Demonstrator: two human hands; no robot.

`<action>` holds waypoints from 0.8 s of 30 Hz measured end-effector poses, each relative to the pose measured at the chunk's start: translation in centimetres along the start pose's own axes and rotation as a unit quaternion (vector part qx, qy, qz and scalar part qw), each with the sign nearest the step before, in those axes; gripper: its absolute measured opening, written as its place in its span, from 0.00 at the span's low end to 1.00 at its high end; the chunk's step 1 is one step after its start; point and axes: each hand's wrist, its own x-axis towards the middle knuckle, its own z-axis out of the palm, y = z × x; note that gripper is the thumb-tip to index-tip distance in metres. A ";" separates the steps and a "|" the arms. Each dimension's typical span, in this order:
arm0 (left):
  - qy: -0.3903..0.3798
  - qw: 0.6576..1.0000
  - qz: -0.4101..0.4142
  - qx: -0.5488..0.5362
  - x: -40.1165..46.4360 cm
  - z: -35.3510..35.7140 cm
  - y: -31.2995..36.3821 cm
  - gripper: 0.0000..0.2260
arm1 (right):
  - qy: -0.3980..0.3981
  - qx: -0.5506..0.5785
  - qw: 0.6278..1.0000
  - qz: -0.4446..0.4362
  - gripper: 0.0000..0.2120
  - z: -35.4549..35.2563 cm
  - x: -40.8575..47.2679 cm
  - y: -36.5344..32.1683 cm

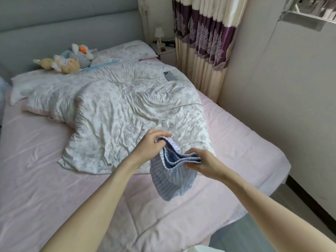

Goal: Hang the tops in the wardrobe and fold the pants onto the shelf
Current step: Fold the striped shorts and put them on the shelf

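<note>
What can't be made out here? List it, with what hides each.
- Striped garment, head view: bunched between left hand and right hand; top or pants unclear.
- Wardrobe and shelf: outside the frame.
- Phone: lower end tucked under the quilt.
- Nightstand items: too small.

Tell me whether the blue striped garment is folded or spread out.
Folded: the blue striped garment hangs doubled over above the bed, its layered edge pinched between the left hand and right hand.

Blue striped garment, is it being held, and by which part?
Yes. Both hands grip the blue-and-white striped fabric garment at its bunched top edge: left hand, right hand.
</note>
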 end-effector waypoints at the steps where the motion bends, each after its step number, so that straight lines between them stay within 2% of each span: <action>1: -0.047 0.999 0.000 -0.007 0.2 -0.7 0.0 0.11 | 0.017 0.006 1.000 0.000 0.10 -0.3 0.7 -0.2; 2: -0.083 0.996 0.001 0.008 0.4 -1.3 -0.1 0.16 | 0.030 0.022 0.999 0.006 0.06 -0.7 1.4 -0.4; 3: -0.105 0.993 0.005 0.056 0.6 -1.9 -0.5 0.26 | 0.043 0.040 0.998 0.013 0.04 -1.1 1.9 -0.5; 5: -0.095 0.970 0.005 0.224 1.0 -2.1 -1.1 0.41 | 0.063 0.055 0.996 0.021 0.04 -2.1 2.8 -0.6; 6: -0.068 0.950 0.002 0.306 1.2 -1.6 -1.4 0.43 | 0.066 0.045 0.997 0.022 0.05 -2.6 3.2 -0.6; 7: -0.028 0.934 -0.002 0.355 1.5 -0.9 -1.7 0.41 | 0.066 0.027 0.997 0.020 0.05 -2.9 3.7 -0.5; 8: 0.014 0.932 -0.007 0.362 2.1 -0.1 -2.0 0.35 | 0.065 0.006 0.998 0.018 0.04 -3.3 4.3 -0.5; 10: 0.089 0.943 -0.012 0.322 3.2 1.2 -2.1 0.11 | 0.068 -0.041 0.997 0.005 0.05 -4.0 5.4 -0.4; 11: 0.116 0.946 -0.018 0.301 4.3 1.5 -1.9 0.03 | 0.072 -0.072 0.995 -0.004 0.03 -4.5 6.3 -0.2; 12: 0.139 0.944 -0.019 0.298 5.4 1.6 -1.5 0.01 | 0.078 -0.102 0.992 -0.010 0.03 -5.0 7.2 0.0; 15: 0.245 0.920 0.022 0.306 8.4 0.6 0.3 0.05 | 0.142 -0.122 0.982 -0.021 0.10 -6.6 9.6 -0.3; 19: 0.383 0.858 0.180 0.293 9.2 -0.8 2.9 0.13 | 0.255 -0.109 0.953 -0.124 0.16 -7.9 11.2 -1.5; 21: 0.395 0.844 0.226 0.284 8.3 -0.9 2.1 0.19 | 0.262 -0.117 0.945 -0.157 0.18 -7.5 10.8 -1.1; 24: 0.353 0.863 0.237 0.274 6.2 0.1 -2.1 0.21 | 0.221 -0.161 0.948 -0.164 0.23 -4.9 8.7 1.0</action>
